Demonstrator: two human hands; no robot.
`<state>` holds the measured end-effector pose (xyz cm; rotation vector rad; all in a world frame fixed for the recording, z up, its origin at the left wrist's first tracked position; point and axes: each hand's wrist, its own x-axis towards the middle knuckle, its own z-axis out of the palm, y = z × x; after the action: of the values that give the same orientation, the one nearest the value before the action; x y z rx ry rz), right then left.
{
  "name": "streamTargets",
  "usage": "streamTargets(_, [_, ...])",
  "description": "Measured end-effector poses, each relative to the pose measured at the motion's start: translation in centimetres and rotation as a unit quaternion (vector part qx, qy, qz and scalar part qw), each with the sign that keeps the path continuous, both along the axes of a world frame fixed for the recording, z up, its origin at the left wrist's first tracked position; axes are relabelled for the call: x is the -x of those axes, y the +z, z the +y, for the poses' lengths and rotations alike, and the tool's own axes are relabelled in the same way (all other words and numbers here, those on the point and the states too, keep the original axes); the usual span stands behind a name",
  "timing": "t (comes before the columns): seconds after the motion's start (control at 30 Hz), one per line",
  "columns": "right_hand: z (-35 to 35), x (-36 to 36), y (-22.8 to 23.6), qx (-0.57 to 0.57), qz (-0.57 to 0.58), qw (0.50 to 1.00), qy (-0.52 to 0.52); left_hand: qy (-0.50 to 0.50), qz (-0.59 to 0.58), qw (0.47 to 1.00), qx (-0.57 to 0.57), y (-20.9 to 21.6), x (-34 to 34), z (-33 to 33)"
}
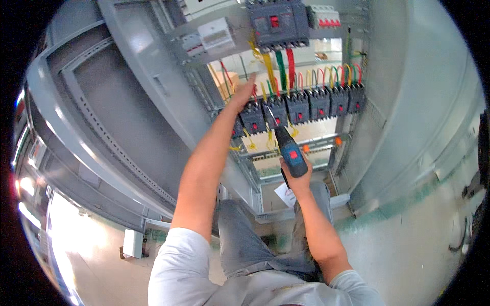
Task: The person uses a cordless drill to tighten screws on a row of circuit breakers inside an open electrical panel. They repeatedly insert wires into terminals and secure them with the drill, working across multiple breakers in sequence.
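My right hand (297, 178) grips a blue and black cordless screwdriver (289, 148), its tip up against a dark circuit breaker (276, 113) in a row of several breakers. My left hand (242, 93) reaches higher, fingers resting on the top left end of that row, among yellow, green and red wires (281, 69). A larger dark breaker (278, 23) with a red button sits above the row.
The breakers are mounted in an open grey metal cabinet with a grey door (112, 117) swung out on the left and a grey side wall (408, 102) on the right. A white paper (285, 194) lies near the cabinet floor. My knees in grey trousers (245, 234) are below.
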<state>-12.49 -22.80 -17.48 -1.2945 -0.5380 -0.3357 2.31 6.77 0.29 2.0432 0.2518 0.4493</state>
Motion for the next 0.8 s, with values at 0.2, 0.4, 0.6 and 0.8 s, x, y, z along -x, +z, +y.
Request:
streamTargets(0.2, [6.0,4.6,2.1,-0.047,0.084,0.988,0.121,0.237,0.024,0.777,-0.582,2.5,5.6,17.4])
streamTargets(0.4, [-4.4,0.4,0.3,-0.086,0.049,0.994,-0.047,0.132,-0.084,0.987,0.023,-1.7,2.1,-5.2])
streamTargets(0.6, [-8.2,3.7,1.2,-0.125,0.095,0.987,-0.037,0.139,-0.12,0.979,0.091,-0.9,2.7,-6.1])
streamTargets(0.8, [-8.5,6.6,1.0,-0.222,0.132,0.964,0.056,0.247,-0.037,0.963,-0.1,1.1,5.0,-3.3])
